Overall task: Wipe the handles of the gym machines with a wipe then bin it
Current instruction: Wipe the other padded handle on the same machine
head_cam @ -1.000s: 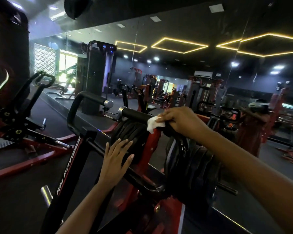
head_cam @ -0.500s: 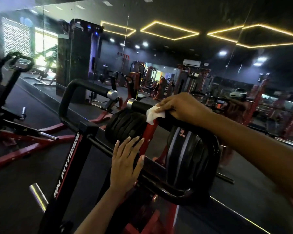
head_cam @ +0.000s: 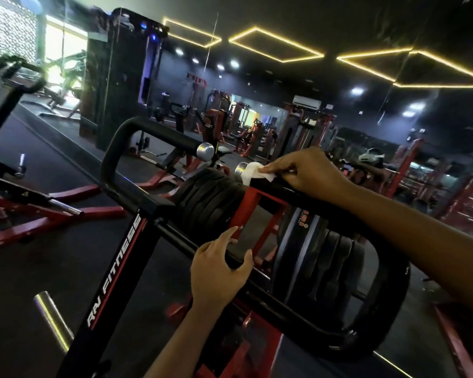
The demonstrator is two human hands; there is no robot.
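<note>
Right hand (head_cam: 309,173): grasping white wipe (head_cam: 253,171), now slid along to the capped end of the handle (head_cam: 265,184); wipe at its fingertips. Left hand (head_cam: 219,268): below it, flat a moment ago, now curled round frame bar (head_cam: 175,236). Judgement: this handle nearly wiped; binning outstanding.

- Wipe (head_cam: 253,171) atop right handle (head_cam: 273,192), at its capped end, pinned under right hand (head_cam: 309,173).
- Left handle (head_cam: 159,133) just left of right handle, ends nearly facing.
- Crossbar (head_cam: 175,237) below & in front of right handle; left hand (head_cam: 219,271) curled over it.
- Plate stack (head_cam: 208,200) under right handle's end; 2nd plate stack (head_cam: 325,257) under its rt. part.
</note>
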